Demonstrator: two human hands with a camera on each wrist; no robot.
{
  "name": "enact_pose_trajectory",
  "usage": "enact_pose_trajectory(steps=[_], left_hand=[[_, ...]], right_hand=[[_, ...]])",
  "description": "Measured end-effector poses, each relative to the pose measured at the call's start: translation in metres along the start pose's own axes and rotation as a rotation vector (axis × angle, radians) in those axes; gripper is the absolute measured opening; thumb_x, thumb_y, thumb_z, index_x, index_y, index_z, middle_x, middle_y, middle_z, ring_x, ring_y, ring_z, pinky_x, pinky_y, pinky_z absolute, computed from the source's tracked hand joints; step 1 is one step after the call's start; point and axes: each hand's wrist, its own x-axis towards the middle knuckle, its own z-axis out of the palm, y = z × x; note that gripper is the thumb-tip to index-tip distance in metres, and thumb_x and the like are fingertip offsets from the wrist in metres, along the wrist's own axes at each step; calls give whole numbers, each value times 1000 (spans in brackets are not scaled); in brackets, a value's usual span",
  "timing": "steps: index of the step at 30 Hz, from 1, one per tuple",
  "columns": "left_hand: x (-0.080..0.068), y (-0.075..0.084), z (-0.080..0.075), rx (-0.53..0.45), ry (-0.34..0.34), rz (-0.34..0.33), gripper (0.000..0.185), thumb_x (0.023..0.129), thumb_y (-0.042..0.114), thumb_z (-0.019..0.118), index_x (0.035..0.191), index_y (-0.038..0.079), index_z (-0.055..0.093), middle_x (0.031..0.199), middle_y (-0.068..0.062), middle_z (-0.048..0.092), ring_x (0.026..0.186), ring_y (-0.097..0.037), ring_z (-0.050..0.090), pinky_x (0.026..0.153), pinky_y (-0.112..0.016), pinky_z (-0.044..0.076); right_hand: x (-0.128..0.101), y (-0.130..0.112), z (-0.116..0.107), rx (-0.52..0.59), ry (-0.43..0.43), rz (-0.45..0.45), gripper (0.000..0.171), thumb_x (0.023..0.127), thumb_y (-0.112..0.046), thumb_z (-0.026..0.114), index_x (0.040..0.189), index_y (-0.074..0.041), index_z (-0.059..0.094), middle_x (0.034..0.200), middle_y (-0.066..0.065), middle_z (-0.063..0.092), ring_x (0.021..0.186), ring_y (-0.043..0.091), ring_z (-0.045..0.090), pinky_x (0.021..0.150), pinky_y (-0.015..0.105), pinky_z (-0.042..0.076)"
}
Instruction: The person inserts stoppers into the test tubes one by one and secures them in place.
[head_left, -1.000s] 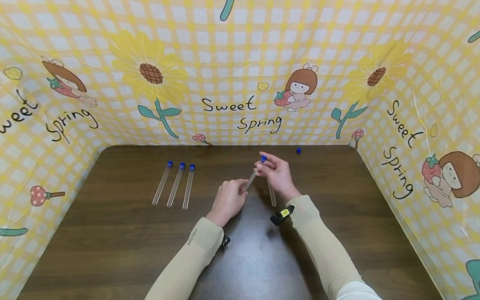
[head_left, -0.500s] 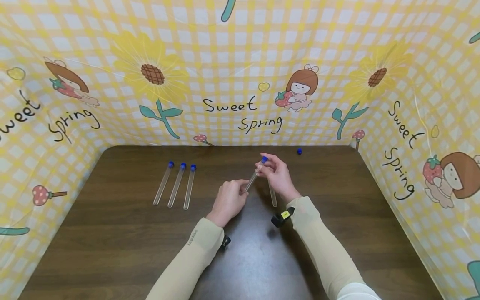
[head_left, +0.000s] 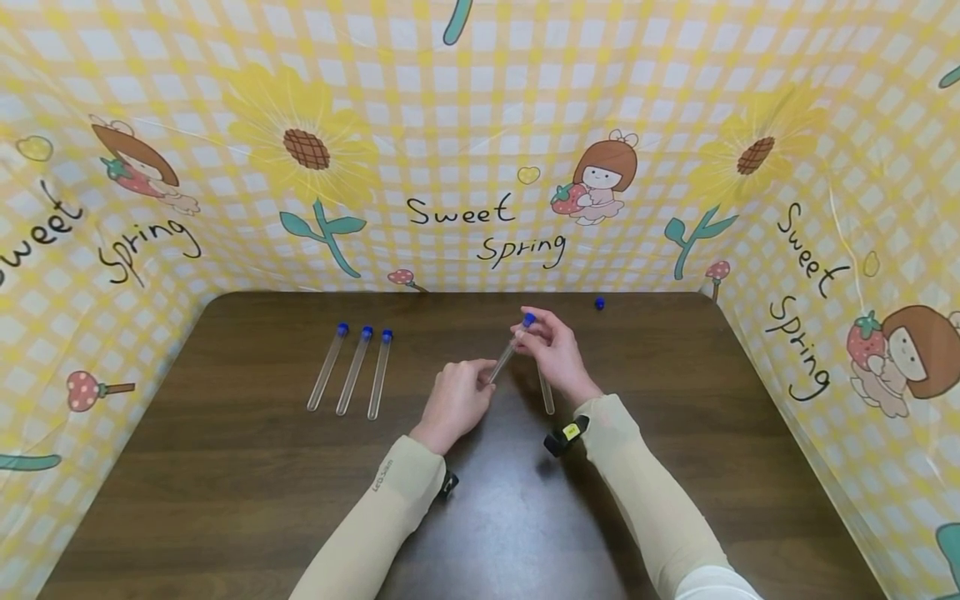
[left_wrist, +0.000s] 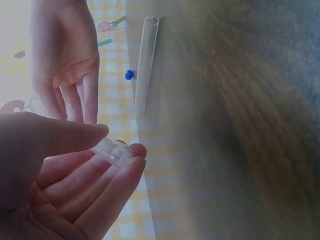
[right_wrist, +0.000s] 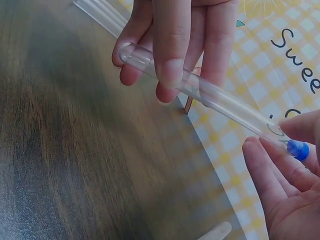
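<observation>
A clear test tube [right_wrist: 230, 107] slants between the two hands, its blue cap [right_wrist: 298, 150] at the upper right end in the head view. My left hand [head_left: 456, 400] pinches the rounded bottom between thumb and fingers. At the capped end, the thumb and fingers of my right hand [head_left: 558, 350] grip the glass just by the cap. Beneath the right hand a second test tube [head_left: 546, 392] lies on the table, its upper part hidden by that hand in the head view. In the left wrist view this lying tube [left_wrist: 146, 65] shows no cap on it.
Three blue-capped test tubes [head_left: 352, 371] lie side by side on the left of the brown wooden table [head_left: 225, 483]. A loose blue cap [head_left: 599, 304] sits near the back edge, right of the hands. Yellow checked cloth [head_left: 465, 100] walls in the back and both sides.
</observation>
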Motion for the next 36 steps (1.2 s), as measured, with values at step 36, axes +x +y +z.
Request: enact_pose_trajectory(steps=[36], left_hand=[[-7,-25,-31,-15,73,-70,33,89,4,77,122,4,73,92,-5,75,77,-20,71,71,-39,56]], right_hand=[[10,7,-54,-322,150,34,56,99,-25,69,149,-8,49,150,14,49,136,33,47,110,48,36]])
